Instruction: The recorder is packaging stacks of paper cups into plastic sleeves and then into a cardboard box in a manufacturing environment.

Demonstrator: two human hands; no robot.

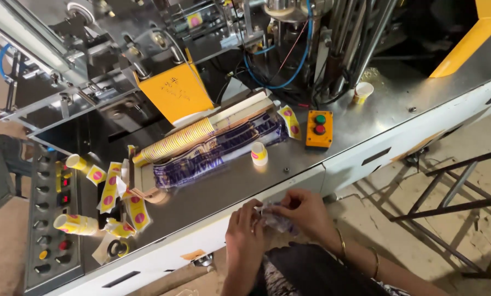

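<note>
Both of my hands meet at the front edge of a steel machine table (212,192). My left hand (244,233) and my right hand (305,214) pinch a crumpled piece of clear, purple-printed plastic wrap (275,221) between them. On the table just beyond lies a long stack of yellow paper cups (174,140) on its side beside a purple-printed plastic sleeve (218,149). A single small cup (259,154) stands upright near that sleeve.
A yellow button box (319,129) with a green and a red button sits on the table. Loose yellow cups and flat cup blanks (111,192) lie at the left by a control panel (51,219). Machine parts, blue hoses and a yellow chute (174,90) fill the back. A metal frame (453,203) stands on the floor at right.
</note>
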